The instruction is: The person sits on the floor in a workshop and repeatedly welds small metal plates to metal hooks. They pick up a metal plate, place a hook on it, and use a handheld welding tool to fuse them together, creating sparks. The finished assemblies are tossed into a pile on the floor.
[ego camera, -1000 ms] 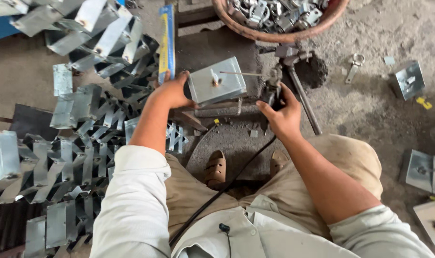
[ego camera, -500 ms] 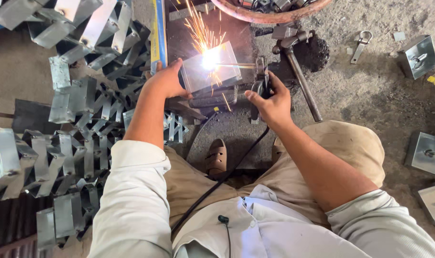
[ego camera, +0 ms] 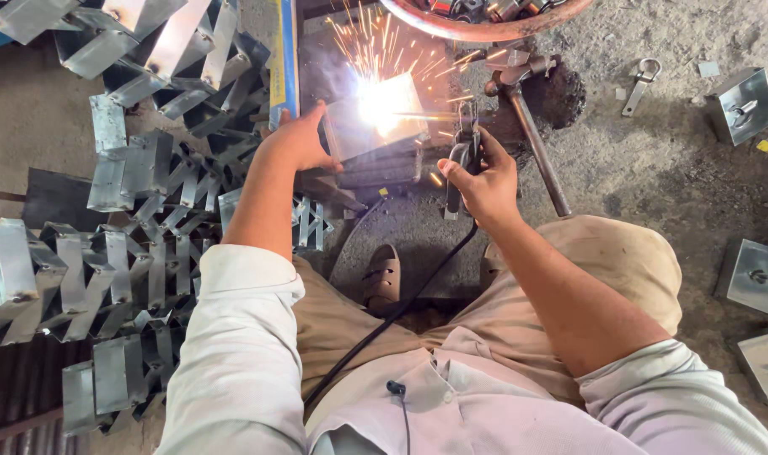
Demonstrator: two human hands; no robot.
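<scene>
the left hand (ego camera: 298,143) grips the left edge of a grey metal box (ego camera: 374,126) and steadies it on a dark block that serves as the surface (ego camera: 384,168). the right hand (ego camera: 483,181) is closed around the handle of a welding holder (ego camera: 464,156), its thin rod reaching toward nine o'clock onto the top of the box. from the holder a black cable (ego camera: 401,316) runs back toward six o'clock between the knees.

a second ago the box sat dull with the rod just laid across it; half a second ago a glare had started, and now a white flash (ego camera: 382,99) burns on the box top and sparks (ego camera: 375,42) fan out toward twelve o'clock. both hands sit much as they did, so the arc is lit and, as i judge it, the weld on the box is under way, not finished.

at nine o'clock lies a heap of bent metal pieces (ego camera: 123,219) on the floor. at twelve o'clock the rim of a round basin (ego camera: 485,29) with small parts shows. at three o'clock more boxes (ego camera: 742,94) lie on the concrete, well apart from the hands. a sandal (ego camera: 384,278) sits just below the surface.
</scene>
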